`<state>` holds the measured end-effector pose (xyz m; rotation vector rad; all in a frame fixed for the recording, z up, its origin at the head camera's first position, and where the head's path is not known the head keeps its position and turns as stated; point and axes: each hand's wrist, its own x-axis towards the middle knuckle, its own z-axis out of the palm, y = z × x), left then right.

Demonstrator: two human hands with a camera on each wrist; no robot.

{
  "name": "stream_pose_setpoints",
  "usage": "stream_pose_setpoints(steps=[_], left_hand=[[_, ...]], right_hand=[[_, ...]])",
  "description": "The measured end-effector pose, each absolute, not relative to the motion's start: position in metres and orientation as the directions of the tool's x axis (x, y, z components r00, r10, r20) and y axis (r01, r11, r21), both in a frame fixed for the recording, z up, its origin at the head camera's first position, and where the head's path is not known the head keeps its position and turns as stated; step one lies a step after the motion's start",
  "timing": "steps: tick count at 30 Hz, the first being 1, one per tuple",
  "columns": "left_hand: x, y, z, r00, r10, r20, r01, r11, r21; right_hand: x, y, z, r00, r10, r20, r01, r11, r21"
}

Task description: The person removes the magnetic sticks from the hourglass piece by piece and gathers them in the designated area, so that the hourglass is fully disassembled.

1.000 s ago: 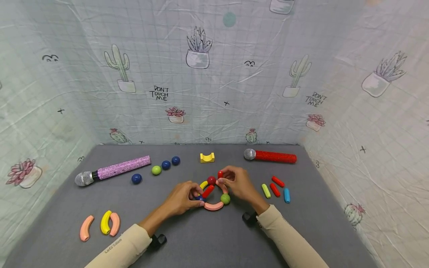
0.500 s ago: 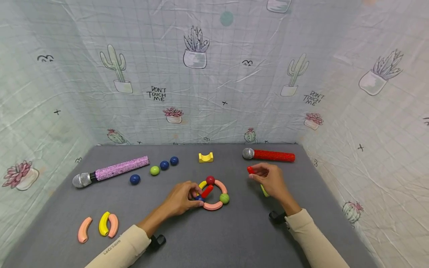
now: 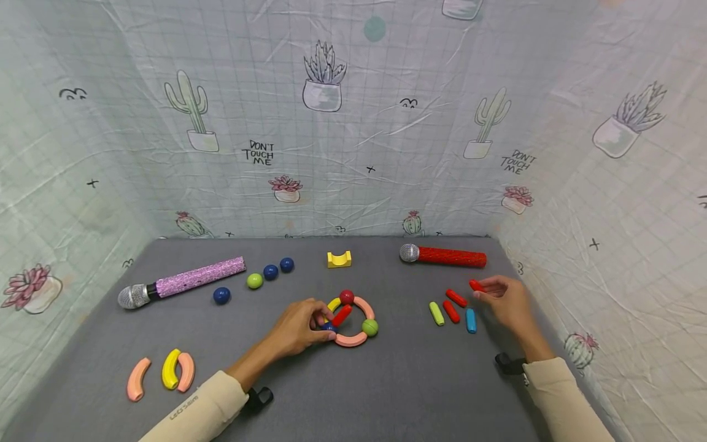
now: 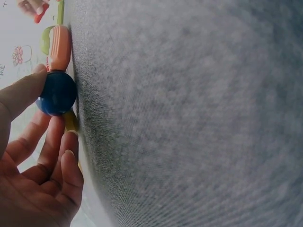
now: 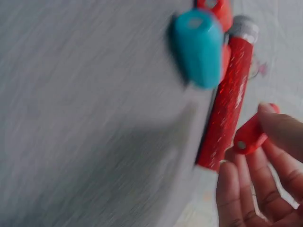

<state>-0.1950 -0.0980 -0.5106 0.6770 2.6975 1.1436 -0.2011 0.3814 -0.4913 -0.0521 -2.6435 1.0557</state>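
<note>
From the head view, your left hand (image 3: 298,325) holds the blue ball (image 3: 329,327) on the left side of a ring (image 3: 350,341) lying mid-worktop (image 3: 397,380). Clockwise from that ball come a yellow curved piece (image 3: 334,304), the dark red ball (image 3: 346,297) at the far side, a pink curved piece (image 3: 364,307), the green ball (image 3: 370,328) on the right, and another pink piece along the near side. An inner red rod (image 3: 342,315) slants from beside the blue ball toward the dark red one; whether it touches either is hard to tell. Well to the right, your right hand (image 3: 505,301) pinches a loose red rod (image 3: 477,286), just beyond the blue rod (image 3: 471,320) and beside two other red rods (image 3: 451,311).

In the left wrist view, your grip is narrowed on the blue ball between thumb and fingers, with pink and yellow pieces meeting it on opposite sides.

In the right wrist view, blurred, your thumb and fingers grip the loose rod, one pale end showing.

The step in hand looks like steadying the ring while you handle a spare rod. If you put that rod down, the move calls for lowering it gently clear of its neighbours, your left hand holding the ball steady.
</note>
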Motion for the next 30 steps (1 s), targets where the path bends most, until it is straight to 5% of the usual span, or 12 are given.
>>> stream_pose_setpoints(steps=[7, 12, 19, 30], left_hand=[[-0.195, -0.098, -0.510, -0.894, 0.446, 0.045, 0.346, 0.624, 0.701], [-0.195, -0.097, -0.511, -0.894, 0.445, 0.047, 0.347, 0.623, 0.701], [-0.194, -0.098, -0.511, -0.896, 0.442, 0.048, 0.347, 0.628, 0.696], [-0.193, -0.095, -0.509, -0.901, 0.431, 0.039, 0.339, 0.646, 0.683]], right_hand=[[-0.196, 0.405, -0.503, -0.984, 0.147, 0.099, 0.069, 0.832, -0.550], [-0.193, 0.402, -0.502, -0.984, 0.140, 0.111, 0.064, 0.857, -0.511], [-0.187, 0.353, -0.478, -0.949, 0.061, 0.308, -0.110, 0.854, -0.509], [-0.179, 0.243, -0.464, -0.948, -0.147, 0.281, -0.306, 0.653, -0.693]])
